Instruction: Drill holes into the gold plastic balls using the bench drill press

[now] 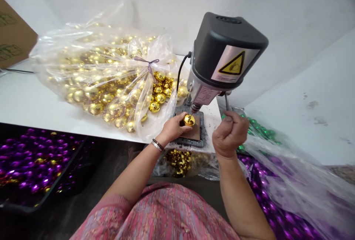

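Observation:
Between thumb and fingers, my left hand (174, 127) grips a shiny gold ball (189, 120) on the base of a small drill press (229, 47). The ball sits under the chuck (196, 107), over a brown board (194, 132) on the dark metal base plate (202, 142). Whether the bit touches the ball I cannot tell. To the right of the machine, my right hand (230, 132) is closed around the drill press lever (227, 102), whose end is hidden in the fist.
A clear plastic bag (105, 73) of gold balls, with a purple ribbon (148, 62), lies on the white table (24, 103). Below left stands a bin (52, 192) of purple balls. More gold balls (179, 162) are beneath the table edge; green balls (260, 129) and purple ones (277, 206) lie right.

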Motion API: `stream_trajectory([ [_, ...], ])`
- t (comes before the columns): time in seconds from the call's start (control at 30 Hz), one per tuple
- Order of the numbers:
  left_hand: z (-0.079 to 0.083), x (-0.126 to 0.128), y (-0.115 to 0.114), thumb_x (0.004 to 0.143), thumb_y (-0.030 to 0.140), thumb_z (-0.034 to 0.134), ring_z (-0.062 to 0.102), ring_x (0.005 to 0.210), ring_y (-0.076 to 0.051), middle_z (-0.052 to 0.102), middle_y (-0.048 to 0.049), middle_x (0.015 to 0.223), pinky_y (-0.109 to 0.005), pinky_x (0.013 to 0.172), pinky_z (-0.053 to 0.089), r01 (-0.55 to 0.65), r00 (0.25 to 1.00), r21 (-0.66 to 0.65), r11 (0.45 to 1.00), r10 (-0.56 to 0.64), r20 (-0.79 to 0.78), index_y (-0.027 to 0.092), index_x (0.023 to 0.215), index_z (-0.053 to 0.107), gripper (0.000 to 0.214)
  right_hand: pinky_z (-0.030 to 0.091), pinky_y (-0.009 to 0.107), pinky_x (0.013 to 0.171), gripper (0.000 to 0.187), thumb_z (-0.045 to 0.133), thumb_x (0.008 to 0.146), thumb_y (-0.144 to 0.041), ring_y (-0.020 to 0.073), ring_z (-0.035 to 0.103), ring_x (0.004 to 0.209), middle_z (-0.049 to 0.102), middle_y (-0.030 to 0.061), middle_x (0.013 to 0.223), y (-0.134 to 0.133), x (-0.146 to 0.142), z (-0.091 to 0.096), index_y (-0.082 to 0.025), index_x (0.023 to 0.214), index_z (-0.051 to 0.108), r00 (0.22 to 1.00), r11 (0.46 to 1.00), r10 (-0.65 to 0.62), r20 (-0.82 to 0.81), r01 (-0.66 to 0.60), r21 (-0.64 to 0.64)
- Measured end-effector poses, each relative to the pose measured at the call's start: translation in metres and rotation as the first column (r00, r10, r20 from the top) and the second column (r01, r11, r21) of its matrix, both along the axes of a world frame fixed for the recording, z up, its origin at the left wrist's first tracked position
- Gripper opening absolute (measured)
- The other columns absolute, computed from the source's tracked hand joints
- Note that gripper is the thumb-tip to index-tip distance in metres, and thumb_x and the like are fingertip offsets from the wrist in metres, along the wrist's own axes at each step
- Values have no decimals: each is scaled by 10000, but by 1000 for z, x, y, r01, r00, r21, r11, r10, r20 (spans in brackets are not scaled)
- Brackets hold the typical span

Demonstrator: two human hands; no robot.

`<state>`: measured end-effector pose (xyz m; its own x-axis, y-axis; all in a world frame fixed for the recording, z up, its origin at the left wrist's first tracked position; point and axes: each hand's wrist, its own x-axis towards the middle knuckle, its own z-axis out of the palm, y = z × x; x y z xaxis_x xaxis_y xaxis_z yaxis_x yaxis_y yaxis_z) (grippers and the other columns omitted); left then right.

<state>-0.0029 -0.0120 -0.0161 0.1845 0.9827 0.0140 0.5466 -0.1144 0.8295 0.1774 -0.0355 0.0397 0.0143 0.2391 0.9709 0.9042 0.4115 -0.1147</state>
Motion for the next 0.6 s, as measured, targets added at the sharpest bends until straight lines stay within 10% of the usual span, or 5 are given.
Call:
stream_trajectory([
  [0.27, 0, -8, -9, 713, 189, 748, 648, 1121, -256, 693, -89, 1233, -402, 1017, 499, 131, 990, 101, 986, -136, 46, 179, 1330, 587, 639, 469, 257, 696, 340, 414, 979, -334, 98, 619, 726, 690, 36, 842, 4, 0, 69, -154, 945, 701, 971, 994, -47, -234, 22, -108],
  [0.43, 9, -40, -33, 712, 291, 808, 550, 1317, -275, 567, -132, 1448, -427, 1113, 442, 293, 954, 220, 931, -299, -6, 220, 1304, 631, 622, 428, 257, 618, 396, 411, 976, -368, 81, 570, 624, 648, 37, 745, 10, -2, 66, -117, 928, 713, 960, 999, -5, -281, -8, -43],
  [0.6, 26, -74, -16, 961, 223, 462, 647, 1143, -223, 709, -120, 1206, -385, 1041, 491, -224, 968, 266, 937, 247, -54, 191, 1227, 667, 337, 365, 271, 552, 374, 426, 962, -379, 70, 487, 540, 589, 25, 693, 12, 2, 53, -131, 915, 702, 960, 999, 38, -276, -38, 7],
])
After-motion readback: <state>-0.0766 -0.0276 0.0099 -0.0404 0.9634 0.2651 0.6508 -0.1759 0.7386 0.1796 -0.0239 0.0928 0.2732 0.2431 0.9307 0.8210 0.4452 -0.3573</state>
